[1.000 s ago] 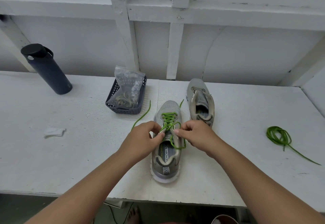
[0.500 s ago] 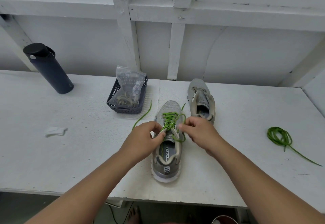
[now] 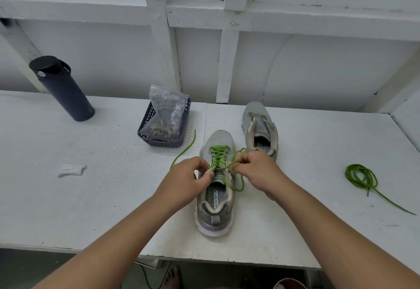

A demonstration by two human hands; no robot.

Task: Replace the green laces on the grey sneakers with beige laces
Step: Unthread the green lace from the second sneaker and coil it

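A grey sneaker stands heel toward me at the middle of the white table, still threaded with a green lace. My left hand pinches the sneaker's left upper edge by the top eyelets. My right hand pinches a loop of the green lace at the sneaker's right side. A loose lace end trails off to the left. The second grey sneaker stands behind on the right with no lace. A removed green lace lies coiled at the right. Beige laces sit in a clear bag.
The bag stands in a dark mesh basket behind my left hand. A dark water bottle stands at the back left. A crumpled white scrap lies on the left of the table. White wall framing rises behind.
My right hand has moved up and away from the tongue, drawing a loop of green lace out to the right. My left hand has stayed at the sneaker's left edge.
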